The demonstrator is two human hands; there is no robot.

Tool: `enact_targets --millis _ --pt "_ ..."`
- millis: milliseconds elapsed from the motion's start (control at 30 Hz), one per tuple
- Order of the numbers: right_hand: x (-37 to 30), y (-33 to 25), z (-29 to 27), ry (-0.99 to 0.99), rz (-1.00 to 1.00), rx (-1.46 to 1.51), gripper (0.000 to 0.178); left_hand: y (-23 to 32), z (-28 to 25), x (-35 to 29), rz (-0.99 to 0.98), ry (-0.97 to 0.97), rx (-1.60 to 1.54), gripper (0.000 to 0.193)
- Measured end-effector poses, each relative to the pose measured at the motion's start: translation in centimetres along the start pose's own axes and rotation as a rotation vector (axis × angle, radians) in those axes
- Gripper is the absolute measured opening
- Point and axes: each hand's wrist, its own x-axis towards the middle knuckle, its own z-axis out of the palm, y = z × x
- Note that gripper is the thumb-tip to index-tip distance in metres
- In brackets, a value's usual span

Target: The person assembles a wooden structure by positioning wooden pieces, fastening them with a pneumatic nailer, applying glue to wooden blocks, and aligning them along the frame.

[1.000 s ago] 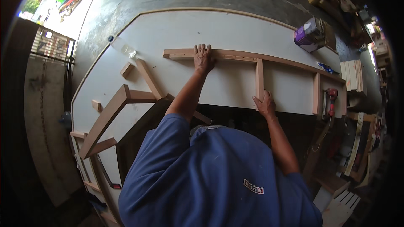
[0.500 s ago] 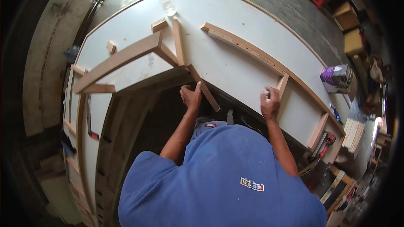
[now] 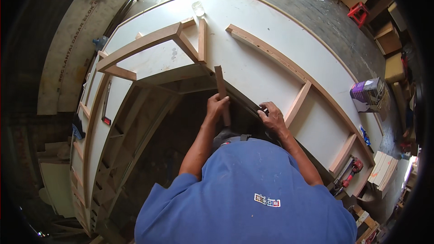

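My left hand [image 3: 217,106] is closed round a short wooden strip [image 3: 219,79], held upright in front of me by the near edge of the white panel [image 3: 266,86]. To its right, my right hand [image 3: 274,119] hovers near that edge with curled fingers; a small dark thing at the fingertips is too small to name. A curved wooden rail [image 3: 282,63] lies on the panel, with a short crosspiece [image 3: 297,104] beside my right hand. Left of the strip stands an angled wooden frame [image 3: 144,44], next to a loose wooden piece [image 3: 202,40].
A clear bottle [image 3: 197,7] stands at the panel's far side. At right are a purple-and-white container [image 3: 367,94], a blue crumpled wrapper [image 3: 365,135] and a red power tool [image 3: 355,167]. A dark opening [image 3: 167,135] lies below my left arm. A red stool [image 3: 358,12] stands beyond.
My left hand, open beside the strip before, has closed round it and brought it more upright. My right hand has moved left, toward the panel's near edge. The view has shifted slightly.
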Motion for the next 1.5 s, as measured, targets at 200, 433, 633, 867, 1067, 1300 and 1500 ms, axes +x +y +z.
enact_targets --millis 200,433,633,867,1067,1300,1500 --pt "-2.3 2.8 -3.6 0.093 0.056 0.007 0.025 -0.5 -12.1 -4.9 -0.206 0.207 1.273 0.04" --pt "-2.4 2.2 -4.5 0.141 0.098 -0.017 0.024 7.3 -8.1 1.1 0.26 0.144 1.005 0.063" --pt "0.7 -0.6 -3.8 0.252 0.204 0.048 0.025 16.8 -0.3 21.5 0.091 0.314 0.98 0.06" --pt "-0.7 0.7 -5.1 0.602 0.334 0.012 0.028 13.5 -2.0 34.1 0.17 0.502 1.152 0.052" --pt "-11.0 5.4 -8.7 1.009 0.601 0.148 0.027 13.7 -2.1 35.5 0.257 0.707 0.993 0.05" --pt "-24.5 18.2 -21.3 1.311 0.698 -0.119 0.02 18.8 0.5 29.0 0.665 0.472 0.711 0.047" --pt "-27.7 31.3 -37.4 1.162 0.713 -0.431 0.028 20.3 14.3 8.8 0.614 -0.424 0.205 0.045"
